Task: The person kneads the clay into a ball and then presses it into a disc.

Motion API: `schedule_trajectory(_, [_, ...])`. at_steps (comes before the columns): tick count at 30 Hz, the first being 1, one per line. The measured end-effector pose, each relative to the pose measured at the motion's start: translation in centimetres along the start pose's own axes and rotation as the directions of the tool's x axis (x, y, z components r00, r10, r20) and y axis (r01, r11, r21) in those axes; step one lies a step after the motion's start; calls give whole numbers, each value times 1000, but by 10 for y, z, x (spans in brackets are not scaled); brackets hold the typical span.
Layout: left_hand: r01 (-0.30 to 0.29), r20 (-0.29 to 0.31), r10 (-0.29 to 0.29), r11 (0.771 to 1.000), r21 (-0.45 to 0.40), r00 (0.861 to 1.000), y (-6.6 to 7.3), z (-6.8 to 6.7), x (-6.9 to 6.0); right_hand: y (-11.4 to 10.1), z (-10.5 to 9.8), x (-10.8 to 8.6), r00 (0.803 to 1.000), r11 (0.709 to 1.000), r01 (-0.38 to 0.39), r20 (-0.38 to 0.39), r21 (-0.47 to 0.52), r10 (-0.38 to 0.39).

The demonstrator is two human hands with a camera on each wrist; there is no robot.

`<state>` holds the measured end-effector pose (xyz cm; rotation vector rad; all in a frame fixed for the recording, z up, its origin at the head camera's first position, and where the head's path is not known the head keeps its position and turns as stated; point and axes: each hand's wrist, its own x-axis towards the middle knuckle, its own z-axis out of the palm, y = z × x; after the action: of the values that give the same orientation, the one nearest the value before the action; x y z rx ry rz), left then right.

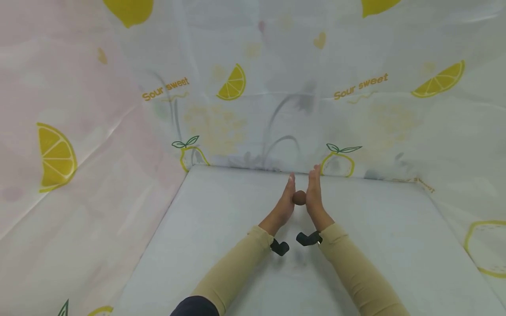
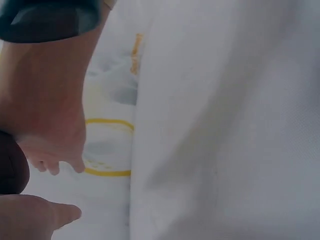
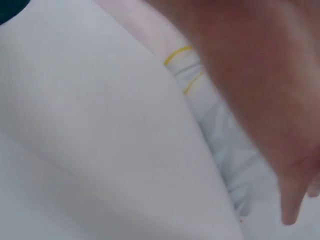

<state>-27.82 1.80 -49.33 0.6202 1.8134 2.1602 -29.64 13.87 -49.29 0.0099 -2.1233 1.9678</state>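
Observation:
A brown ball (image 1: pixel 299 198), smooth and round, is held between my two palms above the white surface. My left hand (image 1: pixel 285 202) touches it from the left, its fingers extended forward. From the opposite side my right hand (image 1: pixel 314 193) presses against it, fingers straight and pointing up and away. In the left wrist view the ball (image 2: pixel 11 165) appears at the left edge, between the two hands and partly cut off. The right wrist view shows part of a hand (image 3: pixel 265 95) at the right; the ball is not visible there.
Below the hands lies a white tabletop (image 1: pixel 221 206). A lemon-printed sheet (image 1: pixel 269 127) rises behind it and along both sides. Dark curved camera mounts (image 1: pixel 309 238) stick out inward from both wrists.

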Motion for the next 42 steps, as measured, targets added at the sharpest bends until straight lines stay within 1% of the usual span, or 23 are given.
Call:
schedule_trajectory(3, [-17,-16,17,1000,-3,1000,1,0,2,7,0,-3,1000,1000,-6,1,-5,6])
schedule_trajectory(6, [-18,-50,17,1000,-8,999,1,-1,4,13,5,-9,1000,1000,7,17,7,-8])
schedule_trajectory(9, [-14,-98,10,999,-32,995,1,-4,4,17,11,-17,998,999,28,54,22,-29])
schedule_trajectory(11, [-17,-132,11,999,-48,991,1,-5,5,17,16,-22,996,999,42,76,15,-43])
schedule_trajectory(13, [-22,-159,15,999,-44,987,3,-7,6,15,20,-28,994,999,48,98,22,-50])
schedule_trajectory(16, [-23,-182,21,1000,-8,983,6,-10,8,2,23,-39,990,998,66,120,9,-67])
schedule_trajectory(21, [15,-212,-1,998,65,977,9,-12,9,-24,26,-55,985,995,102,141,-13,-99])
schedule_trajectory(24, [32,-245,-6,994,101,970,8,-13,9,-26,28,-56,983,992,124,137,4,-124])
schedule_trajectory(26, [37,-269,-3,992,121,963,7,-12,9,-21,29,-53,983,991,131,129,25,-133])
schedule_trajectory(29, [40,-287,-2,991,127,958,5,-10,7,-12,30,-45,983,989,144,113,27,-147])
schedule_trajectory(31, [49,-283,-11,991,127,959,3,-8,7,-8,29,-39,984,989,147,99,18,-148])
schedule_trajectory(35, [66,-247,-36,992,112,968,0,-5,6,-11,27,-29,989,991,129,71,15,-130])
schedule_trajectory(37, [66,-220,-40,991,113,975,-2,-4,6,-17,24,-26,992,994,105,65,12,-105])
schedule_trajectory(41, [56,-157,-38,993,108,987,-3,-3,4,-41,19,-29,996,998,66,66,7,-67])
schedule_trajectory(42, [54,-144,-39,993,104,989,-2,-3,4,-42,18,-27,996,998,65,64,11,-66])
